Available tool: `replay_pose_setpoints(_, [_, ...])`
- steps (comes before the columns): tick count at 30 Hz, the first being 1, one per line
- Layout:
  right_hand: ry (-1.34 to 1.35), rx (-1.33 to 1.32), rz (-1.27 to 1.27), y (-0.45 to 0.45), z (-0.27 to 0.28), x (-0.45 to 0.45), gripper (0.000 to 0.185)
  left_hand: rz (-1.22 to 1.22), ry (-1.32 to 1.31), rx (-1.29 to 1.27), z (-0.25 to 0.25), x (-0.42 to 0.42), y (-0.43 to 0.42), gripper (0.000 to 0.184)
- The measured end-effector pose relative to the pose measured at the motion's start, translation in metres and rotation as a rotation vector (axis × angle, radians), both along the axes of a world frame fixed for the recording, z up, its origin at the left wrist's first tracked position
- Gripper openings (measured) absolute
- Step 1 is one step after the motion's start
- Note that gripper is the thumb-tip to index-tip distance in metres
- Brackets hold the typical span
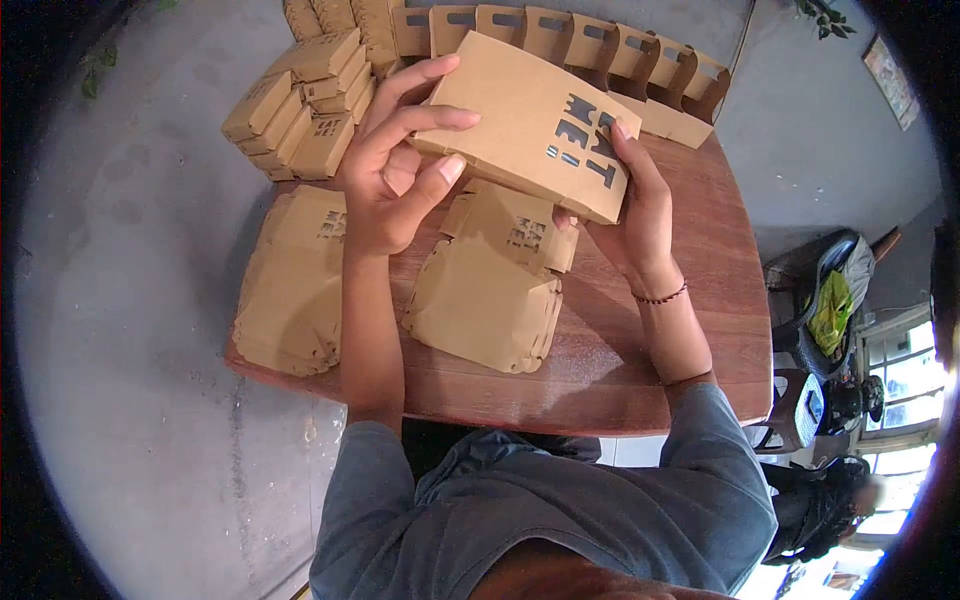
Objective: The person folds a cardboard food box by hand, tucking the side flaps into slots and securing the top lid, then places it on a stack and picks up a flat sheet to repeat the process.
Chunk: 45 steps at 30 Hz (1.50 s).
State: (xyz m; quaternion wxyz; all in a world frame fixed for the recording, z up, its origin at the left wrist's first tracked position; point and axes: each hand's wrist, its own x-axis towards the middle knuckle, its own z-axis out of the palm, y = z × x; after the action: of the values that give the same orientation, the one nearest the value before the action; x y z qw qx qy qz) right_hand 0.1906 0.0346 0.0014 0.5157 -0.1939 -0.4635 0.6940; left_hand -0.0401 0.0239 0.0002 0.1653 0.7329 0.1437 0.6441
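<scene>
A folded brown cardboard box point(520, 110) with "EAT ME!" cut-out lettering is held up above the wooden table point(640, 350). My right hand point(640, 210) grips its right end, thumb on the lettered face. At the box's left end is my left hand point(400, 165), its fingers spread and curved around the corner, fingertips at the edge and face. Beneath the box lies a stack of flat cardboard blanks point(485, 290) with the same lettering. Another stack of flat blanks point(290, 285) lies to the left, partly behind my left forearm.
Folded boxes point(325, 145) are piled at the table's back left. A row of open cardboard carriers with handle slots point(545, 45) runs along the back edge. To the right stand a chair point(795, 405) and a bag point(832, 310); a person point(820, 505) is at the lower right.
</scene>
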Motion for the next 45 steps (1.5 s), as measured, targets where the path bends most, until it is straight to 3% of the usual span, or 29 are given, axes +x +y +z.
replay_pose_setpoints(12, [-0.008,0.011,-0.038,-0.003,0.000,-0.008,0.047,0.051,0.003,0.044,-0.003,0.003,0.008,0.033])
replay_pose_setpoints(14, [0.034,0.020,-0.051,-0.002,0.000,-0.007,0.047,0.086,-0.056,-0.024,-0.001,0.015,-0.001,0.050])
replay_pose_setpoints(15, [0.077,0.030,-0.060,-0.002,0.000,-0.006,0.048,0.083,-0.056,-0.022,0.001,0.018,-0.005,0.050])
replay_pose_setpoints(17, [0.093,0.043,-0.065,-0.005,0.001,-0.003,0.047,0.457,0.168,0.162,0.004,0.022,-0.011,0.071])
replay_pose_setpoints(22, [0.179,0.035,-0.164,-0.008,-0.002,-0.007,0.043,0.463,0.208,0.094,0.002,0.042,-0.017,0.087])
replay_pose_setpoints(34, [0.088,0.087,-0.194,-0.012,-0.013,-0.015,0.051,0.308,0.051,0.081,-0.010,0.050,-0.009,0.097])
replay_pose_setpoints(39, [0.213,-0.020,-0.258,-0.014,-0.006,-0.017,0.043,0.355,0.078,0.122,-0.006,0.047,-0.010,0.100])
replay_pose_setpoints(42, [0.217,0.030,-0.298,-0.002,-0.006,-0.001,0.037,0.208,0.096,0.130,0.001,0.040,-0.015,0.098])
replay_pose_setpoints(44, [0.225,0.064,-0.238,0.003,-0.005,0.010,0.035,-0.017,-0.086,-0.125,0.007,0.038,-0.026,0.095])
replay_pose_setpoints(45, [0.134,0.100,-0.257,0.005,-0.005,0.014,0.037,0.046,-0.011,-0.116,0.010,0.025,-0.023,0.090])
